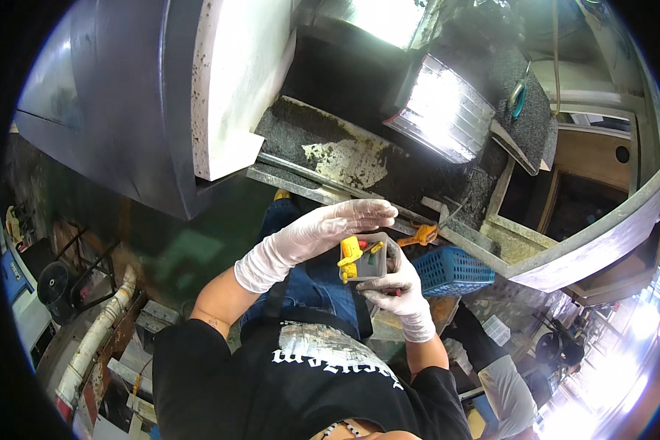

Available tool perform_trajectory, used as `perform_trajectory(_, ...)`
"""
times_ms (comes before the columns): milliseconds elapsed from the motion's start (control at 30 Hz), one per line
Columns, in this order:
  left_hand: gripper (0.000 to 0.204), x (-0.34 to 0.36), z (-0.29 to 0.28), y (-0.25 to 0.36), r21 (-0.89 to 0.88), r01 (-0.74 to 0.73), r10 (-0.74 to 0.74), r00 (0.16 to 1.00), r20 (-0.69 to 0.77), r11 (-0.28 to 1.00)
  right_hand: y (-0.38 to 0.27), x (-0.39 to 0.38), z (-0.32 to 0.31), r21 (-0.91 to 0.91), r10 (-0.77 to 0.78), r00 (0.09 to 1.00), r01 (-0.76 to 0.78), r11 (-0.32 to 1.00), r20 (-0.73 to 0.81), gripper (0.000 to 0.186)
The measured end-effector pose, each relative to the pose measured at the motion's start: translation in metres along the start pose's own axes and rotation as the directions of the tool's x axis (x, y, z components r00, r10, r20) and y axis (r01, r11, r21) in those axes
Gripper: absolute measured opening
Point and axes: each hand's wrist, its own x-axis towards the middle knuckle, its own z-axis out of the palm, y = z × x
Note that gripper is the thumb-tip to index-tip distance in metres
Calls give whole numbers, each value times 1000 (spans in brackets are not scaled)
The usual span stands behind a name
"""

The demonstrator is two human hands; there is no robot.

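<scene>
Left hand [337, 226] extends flat and uncurled near a gray container [372, 270]; right hand [399, 284] clasps its right edge (yellow pieces [350, 254] sit along the left edge).

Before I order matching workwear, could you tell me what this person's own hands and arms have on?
The left hand and right hand wear thin white gloves with long, wrinkled cuffs. The right glove looks greyish in places. Beyond the cuffs, the forearms are bare up to short black sleeves.
</scene>
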Motion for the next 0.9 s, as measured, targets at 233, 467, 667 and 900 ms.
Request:
perform_trajectory(233, 42, -18, 12, 27, 876, -248, 134, 968, 212, 414, -5, -4, 0, 10, -30, 1000, 30, 1000, -10, 19)
perform_trajectory(467, 17, -19, 13, 26, 925, -273, 366, 916, 167, 263, 1, -5, 7, -13, -5, 1000, 5, 1000, 24, 18)
perform_trajectory(667, 14, -20, 19, 26, 957, -210, 370, 921, 124, 201, 1, -5, 12, 67, 3, 1000, -5, 998, 30, 17)
perform_trajectory(900, 19, -27, 33, 36, 963, -265, 215, 939, 268, -44, -7, -3, 9, -51, -82, 997, 83, 995, 5, 15)
